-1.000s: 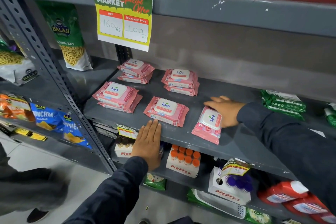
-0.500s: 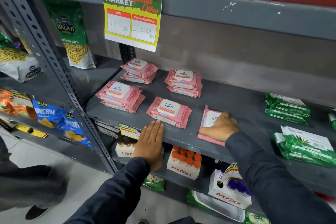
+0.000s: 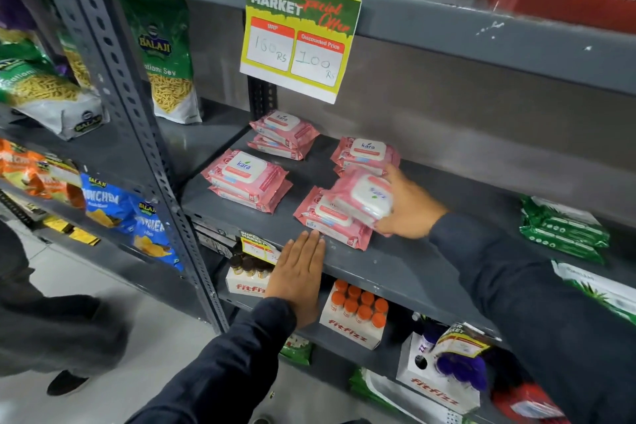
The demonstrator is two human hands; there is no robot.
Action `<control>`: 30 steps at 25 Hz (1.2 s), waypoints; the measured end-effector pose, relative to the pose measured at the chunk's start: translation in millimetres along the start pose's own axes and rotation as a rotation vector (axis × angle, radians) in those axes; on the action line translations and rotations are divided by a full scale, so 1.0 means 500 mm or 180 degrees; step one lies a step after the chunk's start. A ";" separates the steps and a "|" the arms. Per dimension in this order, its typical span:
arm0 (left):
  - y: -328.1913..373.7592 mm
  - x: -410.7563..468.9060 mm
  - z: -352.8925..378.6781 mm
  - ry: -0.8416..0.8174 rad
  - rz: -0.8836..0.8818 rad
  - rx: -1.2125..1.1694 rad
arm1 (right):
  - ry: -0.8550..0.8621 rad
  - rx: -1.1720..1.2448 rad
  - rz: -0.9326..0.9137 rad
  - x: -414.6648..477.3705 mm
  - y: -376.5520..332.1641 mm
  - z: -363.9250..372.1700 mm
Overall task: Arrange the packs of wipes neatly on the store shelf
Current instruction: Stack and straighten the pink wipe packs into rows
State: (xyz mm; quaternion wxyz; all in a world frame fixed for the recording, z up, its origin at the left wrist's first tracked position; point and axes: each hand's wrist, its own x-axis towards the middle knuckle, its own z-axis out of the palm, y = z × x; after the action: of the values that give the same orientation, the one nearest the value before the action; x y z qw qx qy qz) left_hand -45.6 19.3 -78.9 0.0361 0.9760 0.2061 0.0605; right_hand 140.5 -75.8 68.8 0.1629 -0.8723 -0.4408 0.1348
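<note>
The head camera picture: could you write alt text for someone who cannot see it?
A person's right hand holds a pink pack of wipes with a white lid above a single pink pack at the front of a grey metal store shelf. The left hand rests flat on the shelf's front edge. Three pink stacks of two lie behind and to the left.

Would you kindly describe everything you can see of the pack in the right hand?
The held pack is a soft pink plastic pouch with a white rectangular flap lid bearing a blurred blue and green logo. The right hand grips its right end, holding it tilted, lid facing up and left, over the front pack lying on the shelf. Whether the two packs touch is unclear. It looks sealed and full.
</note>
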 end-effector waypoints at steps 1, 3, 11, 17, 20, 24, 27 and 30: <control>0.000 0.000 -0.001 0.0002 0.0008 0.0008 | -0.0156 -0.0118 -0.0132 0.014 -0.018 0.006; 0.000 0.000 -0.001 -0.0022 0.0010 0.0034 | -0.0330 -0.0390 -0.0239 0.041 -0.043 0.022; -0.002 -0.002 0.002 0.0028 0.0000 -0.0050 | -0.0902 -0.0689 -0.0412 0.092 -0.056 0.019; -0.002 -0.002 0.006 0.0097 0.0001 -0.0018 | -0.0894 -0.0784 -0.0205 0.085 -0.032 -0.010; -0.003 0.001 0.010 0.0163 -0.0007 -0.0036 | -0.0551 -0.0418 0.0002 0.055 -0.033 0.023; -0.002 -0.001 0.008 0.0199 0.0019 -0.0059 | -0.0352 -0.0137 -0.0046 0.037 -0.051 0.036; -0.003 -0.001 0.008 0.0146 0.0030 -0.0030 | -0.0579 -0.0802 -0.0467 0.057 -0.056 0.003; -0.003 0.001 0.009 0.0103 0.0019 0.0018 | -0.0858 -0.1764 -0.0735 0.090 -0.060 -0.020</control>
State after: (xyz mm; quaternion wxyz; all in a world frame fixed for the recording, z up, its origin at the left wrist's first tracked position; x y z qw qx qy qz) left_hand -45.2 20.4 -83.6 0.0298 0.9756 0.2040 0.0759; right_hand 148.3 -24.3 85.7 -0.1262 -0.8021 -0.5743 0.1046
